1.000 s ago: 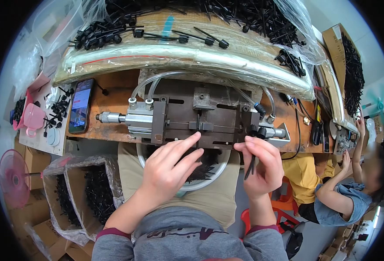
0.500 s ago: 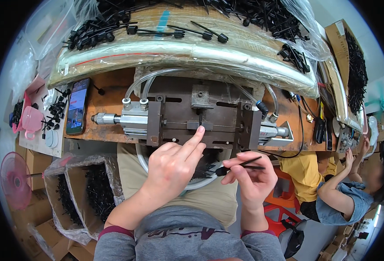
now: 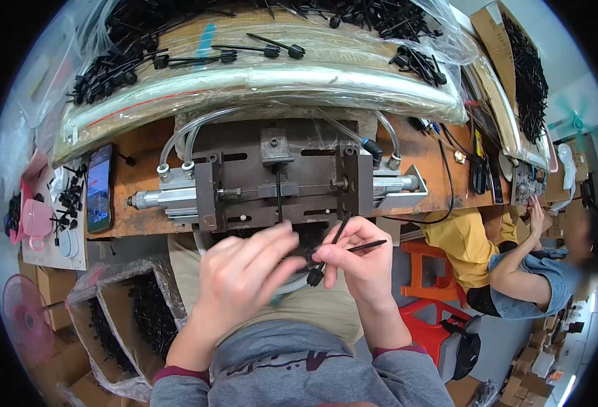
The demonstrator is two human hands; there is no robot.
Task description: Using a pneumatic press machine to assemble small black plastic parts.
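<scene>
My right hand (image 3: 363, 261) pinches thin black rods with a knobbed end (image 3: 316, 275) between thumb and fingers; the knob points down and the stems splay up and right. I see two stems, perhaps more. My left hand (image 3: 245, 271) is just left of it, fingers stretched and thumb apart, fingertips smeared by motion; nothing shows in it. Beyond both hands is a dark brown metal clamping fixture (image 3: 306, 146) with a silver air cylinder (image 3: 177, 200) at its left and another cylinder (image 3: 394, 183) at its right. Another black rod (image 3: 278, 200) lies front-to-back across its middle block.
Plastic-wrapped board (image 3: 258, 78) behind the fixture bears heaps of black knobbed rods (image 3: 407, 20). Clear hoses (image 3: 190, 132) arch over the bench. A phone (image 3: 100, 186) lies left. Lined boxes of black parts (image 3: 153, 315) stand lower left. Someone in yellow trousers (image 3: 455, 247) sits at right.
My left hand has drawn back from the fixture's middle block toward me. My right hand has turned its rods knob-down and come closer to the left. The whole view has shifted.
</scene>
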